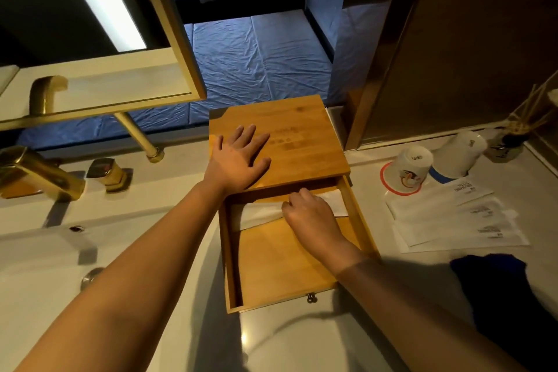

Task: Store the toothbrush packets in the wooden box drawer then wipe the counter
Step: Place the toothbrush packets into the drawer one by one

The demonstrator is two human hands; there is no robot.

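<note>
A wooden box (302,136) stands on the white counter (371,287), its drawer (271,269) pulled out toward me. My left hand (238,160) lies flat on the box lid, fingers spread. My right hand (311,214) is inside the drawer at its back, fingers closed on a white toothbrush packet (259,213) that lies across the drawer floor. Several more white packets (453,220) lie fanned out on the counter to the right of the box. A dark blue cloth (498,290) sits at the right, near the counter's front.
Two upturned white cups (413,166) stand behind the loose packets, with a reed diffuser (507,142) at the far right. A gold tap (39,175) and sink basin (45,251) are on the left. A mirror frame (169,24) hangs above.
</note>
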